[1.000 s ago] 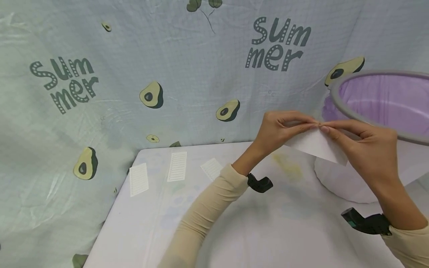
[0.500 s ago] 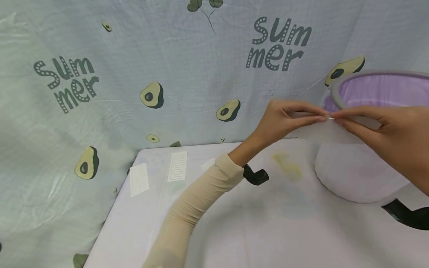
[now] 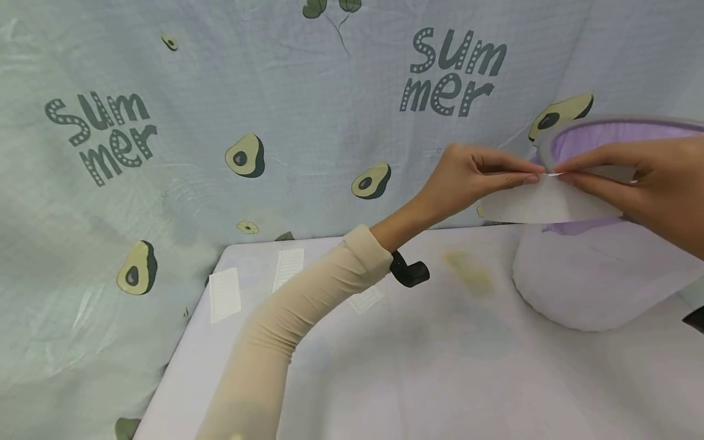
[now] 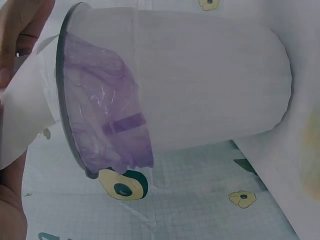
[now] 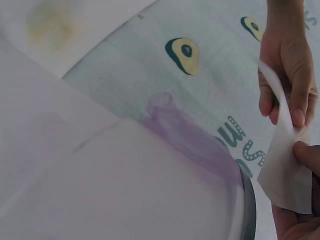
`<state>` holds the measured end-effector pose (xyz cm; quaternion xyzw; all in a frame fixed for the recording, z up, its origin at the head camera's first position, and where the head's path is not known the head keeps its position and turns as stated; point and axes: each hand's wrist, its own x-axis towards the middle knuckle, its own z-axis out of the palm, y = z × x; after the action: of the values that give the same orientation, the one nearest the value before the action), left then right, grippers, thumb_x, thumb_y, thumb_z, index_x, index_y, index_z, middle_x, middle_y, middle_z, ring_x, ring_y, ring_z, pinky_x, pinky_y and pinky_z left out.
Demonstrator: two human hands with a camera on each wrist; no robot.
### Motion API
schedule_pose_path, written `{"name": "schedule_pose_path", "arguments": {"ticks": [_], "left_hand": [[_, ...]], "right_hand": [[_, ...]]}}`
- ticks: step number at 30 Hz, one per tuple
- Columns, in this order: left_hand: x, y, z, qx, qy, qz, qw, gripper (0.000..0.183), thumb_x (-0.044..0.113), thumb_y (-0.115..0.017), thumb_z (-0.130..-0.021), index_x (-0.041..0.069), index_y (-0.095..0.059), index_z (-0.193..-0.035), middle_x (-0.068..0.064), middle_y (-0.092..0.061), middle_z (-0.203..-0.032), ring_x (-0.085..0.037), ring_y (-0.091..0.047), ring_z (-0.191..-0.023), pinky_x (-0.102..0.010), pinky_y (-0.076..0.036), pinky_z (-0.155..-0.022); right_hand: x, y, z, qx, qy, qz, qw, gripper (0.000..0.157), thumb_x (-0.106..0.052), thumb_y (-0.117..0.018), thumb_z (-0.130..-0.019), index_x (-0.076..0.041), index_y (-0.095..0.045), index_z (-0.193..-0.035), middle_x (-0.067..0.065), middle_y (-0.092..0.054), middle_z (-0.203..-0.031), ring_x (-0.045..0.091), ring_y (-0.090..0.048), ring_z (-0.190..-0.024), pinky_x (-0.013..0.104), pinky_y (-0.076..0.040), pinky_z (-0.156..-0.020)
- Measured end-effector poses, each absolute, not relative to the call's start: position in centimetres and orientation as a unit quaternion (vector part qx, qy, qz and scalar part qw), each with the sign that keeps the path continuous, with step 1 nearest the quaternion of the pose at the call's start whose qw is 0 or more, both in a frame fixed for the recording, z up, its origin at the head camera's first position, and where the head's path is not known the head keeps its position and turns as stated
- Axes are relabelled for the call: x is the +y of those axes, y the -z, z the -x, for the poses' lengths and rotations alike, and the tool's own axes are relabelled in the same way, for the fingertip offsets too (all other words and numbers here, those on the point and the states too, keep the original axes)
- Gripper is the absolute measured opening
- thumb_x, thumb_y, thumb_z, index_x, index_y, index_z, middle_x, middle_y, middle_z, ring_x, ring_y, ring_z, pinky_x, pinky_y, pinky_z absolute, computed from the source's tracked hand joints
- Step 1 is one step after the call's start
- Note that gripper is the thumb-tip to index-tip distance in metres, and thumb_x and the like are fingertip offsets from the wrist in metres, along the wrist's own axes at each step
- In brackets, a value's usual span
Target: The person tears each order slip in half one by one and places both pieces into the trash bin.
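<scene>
Paper point(image 3: 550, 205) pinched up by both our hands, close to the bin point(image 3: 594, 287).

With thumb and fingers, our left hand point(image 3: 470, 174) and right hand point(image 3: 649, 183) pinch its top edge, fingertips close together; it hangs below them near the grey rim point(image 4: 60, 85), and we cannot tell whether they touch. Purple liner point(image 4: 110, 100) folds over the bin's white outside. Three white slips point(image 3: 225, 294) lie on our table point(image 3: 451, 379), two partly hidden by our left sleeve point(image 3: 308, 318).

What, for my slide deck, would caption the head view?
Left hand and right hand pinch white paper near a purple-lined bin.
</scene>
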<state>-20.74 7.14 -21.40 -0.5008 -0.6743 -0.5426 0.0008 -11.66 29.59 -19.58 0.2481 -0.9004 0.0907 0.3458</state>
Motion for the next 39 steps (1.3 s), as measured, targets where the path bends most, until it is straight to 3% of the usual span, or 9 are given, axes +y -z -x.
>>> {"name": "schedule_pose_path", "arguments": {"ticks": [3, 6, 13, 17, 21, 24, 29, 36, 39], "left_hand": [[7.1, 21.0, 21.0, -0.681, 0.531, 0.505, 0.007, 0.016, 0.0, -0.074, -0.09, -0.004, -0.078, -0.106, -0.009, -0.077, -0.105, 0.002, -0.07, -0.093, -0.023, -0.056, -0.083], [6.9, 20.7, 21.3, -0.678, 0.53, 0.509, -0.001, 0.016, -0.001, -0.074, -0.09, -0.004, -0.078, -0.106, -0.009, -0.078, -0.104, 0.0, -0.071, -0.093, -0.023, -0.056, -0.084], [6.5, 20.4, 22.2, -0.681, 0.515, 0.52, -0.006, 0.016, 0.0, -0.074, -0.09, -0.004, -0.078, -0.105, -0.008, -0.078, -0.103, -0.002, -0.071, -0.094, -0.024, -0.056, -0.083], [6.2, 20.1, 22.7, -0.671, 0.515, 0.533, 0.004, 0.016, 0.0, -0.075, -0.09, -0.004, -0.078, -0.105, -0.009, -0.078, -0.101, -0.006, -0.072, -0.091, -0.025, -0.055, -0.077], [5.6, 19.7, 22.9, -0.659, 0.513, 0.55, 0.017, 0.015, 0.002, -0.076, -0.09, -0.003, -0.078, -0.104, -0.01, -0.078, -0.1, -0.008, -0.072, -0.09, -0.025, -0.055, -0.076], [5.1, 19.3, 23.0, -0.664, 0.501, 0.555, 0.025, 0.014, 0.004, -0.076, -0.091, -0.001, -0.079, -0.103, -0.008, -0.078, -0.1, -0.007, -0.072, -0.088, -0.025, -0.055, -0.075], [4.3, 18.6, 23.3, -0.67, 0.483, 0.561, 0.041, 0.013, 0.004, -0.076, -0.091, -0.001, -0.079, -0.102, -0.008, -0.078, -0.099, -0.007, -0.073, -0.085, -0.026, -0.055, -0.072], [4.3, 17.7, 23.6, -0.677, 0.463, 0.569, 0.057, 0.012, 0.006, -0.077, -0.09, 0.0, -0.08, -0.101, -0.005, -0.078, -0.098, -0.005, -0.071, -0.084, -0.025, -0.055, -0.074], [4.6, 17.4, 23.6, -0.682, 0.447, 0.576, 0.065, 0.012, 0.007, -0.077, -0.091, 0.001, -0.08, -0.101, -0.005, -0.078, -0.099, -0.004, -0.07, -0.085, -0.024, -0.055, -0.076]], "right_hand": [[29.8, 19.4, 12.0, -0.9, -0.128, -0.251, 0.333, 0.029, 0.01, -0.08, -0.08, -0.001, -0.079, -0.107, -0.011, -0.075, -0.094, -0.027, -0.041, -0.066, 0.003, -0.035, -0.053], [30.1, 19.1, 12.5, -0.897, -0.141, -0.26, 0.328, 0.032, 0.013, -0.081, -0.078, -0.003, -0.08, -0.105, -0.041, -0.057, -0.101, -0.032, -0.043, -0.08, 0.0, -0.039, -0.059], [30.1, 18.6, 12.8, -0.888, -0.127, -0.298, 0.326, 0.036, 0.015, -0.082, -0.074, -0.004, -0.081, -0.103, -0.03, -0.065, -0.102, -0.032, -0.047, -0.091, -0.004, -0.04, -0.07], [29.9, 18.2, 12.8, -0.883, -0.137, -0.312, 0.323, 0.039, 0.019, -0.081, -0.072, -0.004, -0.081, -0.103, -0.047, -0.049, -0.105, -0.031, -0.049, -0.092, -0.004, -0.04, -0.075], [29.6, 17.7, 13.0, -0.885, -0.133, -0.306, 0.326, 0.035, 0.012, -0.084, -0.073, -0.006, -0.081, -0.103, -0.047, -0.049, -0.104, -0.033, -0.047, -0.09, -0.004, -0.039, -0.077], [29.4, 17.3, 13.2, -0.887, -0.119, -0.3, 0.331, 0.034, 0.008, -0.087, -0.072, -0.006, -0.081, -0.102, -0.034, -0.06, -0.101, -0.035, -0.043, -0.089, -0.005, -0.038, -0.073], [29.5, 16.7, 13.3, -0.896, -0.1, -0.289, 0.324, 0.033, 0.011, -0.086, -0.071, -0.003, -0.081, -0.101, 0.01, -0.077, -0.094, -0.038, -0.037, -0.085, -0.005, -0.037, -0.067], [29.6, 16.7, 13.2, -0.899, -0.13, -0.278, 0.312, 0.033, 0.015, -0.083, -0.074, -0.002, -0.08, -0.102, -0.028, -0.065, -0.097, -0.034, -0.045, -0.084, -0.004, -0.04, -0.07], [30.9, 17.2, 14.1, -0.892, -0.154, -0.293, 0.307, 0.038, 0.019, -0.081, -0.074, -0.004, -0.08, -0.104, -0.034, -0.062, -0.101, -0.029, -0.052, -0.086, -0.002, -0.043, -0.073]]}}
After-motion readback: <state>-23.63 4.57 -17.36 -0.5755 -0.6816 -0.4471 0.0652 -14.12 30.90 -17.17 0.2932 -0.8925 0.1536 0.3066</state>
